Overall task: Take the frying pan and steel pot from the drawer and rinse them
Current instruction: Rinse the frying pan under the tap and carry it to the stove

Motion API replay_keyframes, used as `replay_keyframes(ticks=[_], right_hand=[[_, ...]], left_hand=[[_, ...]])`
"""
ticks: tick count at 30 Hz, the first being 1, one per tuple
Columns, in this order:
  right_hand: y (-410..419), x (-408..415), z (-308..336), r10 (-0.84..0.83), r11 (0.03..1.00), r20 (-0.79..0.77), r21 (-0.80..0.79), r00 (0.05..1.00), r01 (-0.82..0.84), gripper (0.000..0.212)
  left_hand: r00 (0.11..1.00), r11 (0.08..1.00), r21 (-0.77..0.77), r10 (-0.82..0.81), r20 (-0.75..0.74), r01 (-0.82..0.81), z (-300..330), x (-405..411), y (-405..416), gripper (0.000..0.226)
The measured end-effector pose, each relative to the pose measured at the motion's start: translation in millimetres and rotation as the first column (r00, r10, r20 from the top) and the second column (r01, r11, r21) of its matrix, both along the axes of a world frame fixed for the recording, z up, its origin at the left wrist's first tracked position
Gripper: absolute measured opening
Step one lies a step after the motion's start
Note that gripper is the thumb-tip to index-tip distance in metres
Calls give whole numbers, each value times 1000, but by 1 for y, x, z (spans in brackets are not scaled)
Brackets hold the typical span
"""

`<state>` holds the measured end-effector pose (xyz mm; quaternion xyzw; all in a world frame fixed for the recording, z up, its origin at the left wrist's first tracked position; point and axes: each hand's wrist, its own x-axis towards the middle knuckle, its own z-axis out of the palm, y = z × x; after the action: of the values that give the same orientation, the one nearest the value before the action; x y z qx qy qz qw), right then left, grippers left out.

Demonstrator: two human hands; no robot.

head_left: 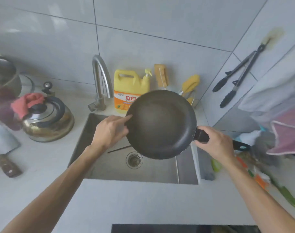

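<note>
A dark round frying pan [161, 123] is held level above the steel sink [109, 170]. My right hand [217, 143] is closed around its black handle at the pan's right side. My left hand [109, 130] rests against the pan's left rim, index finger stretched along the edge. A steel pot [4, 73] stands at the far left on the counter, partly cut off by the frame. The curved tap [99, 81] rises behind the sink; no water is visible.
A steel kettle [49, 118] with a pink cloth stands left of the sink. A cleaver [4, 145] lies at the left edge. Yellow detergent [130, 88], brushes and sponges stand behind the pan. Black tongs [239, 76] hang on the right wall. Vegetables [254, 174] lie at right.
</note>
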<state>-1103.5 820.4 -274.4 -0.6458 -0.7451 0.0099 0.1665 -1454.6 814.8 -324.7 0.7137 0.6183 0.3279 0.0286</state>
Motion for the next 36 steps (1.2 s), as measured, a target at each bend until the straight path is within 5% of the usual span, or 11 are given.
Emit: replay_keyframes(ticks=[5,10,15,24,36], right_hand=[[-39,38,20,-57,990,24,-130,998,60,40],[-98,102,33,-236,966,12,-105,972,236,40],[-182,178,68,-465,879,-15,-130,885,459,36],[-392,303,135,-846,534,12,42,534,845,38],[-705,454,171,-994,106,-23,68,108,992,40]], left_hand=[[986,930,-326,-153,70,167,30,38,14,44],[918,841,-375,-388,84,390,50,106,34,41],[755,692,-370,-654,41,620,101,219,40,34],[376,338,-289,-922,87,896,174,495,-44,21],[-102,-124,-220,-989,108,968,226,841,-325,16]])
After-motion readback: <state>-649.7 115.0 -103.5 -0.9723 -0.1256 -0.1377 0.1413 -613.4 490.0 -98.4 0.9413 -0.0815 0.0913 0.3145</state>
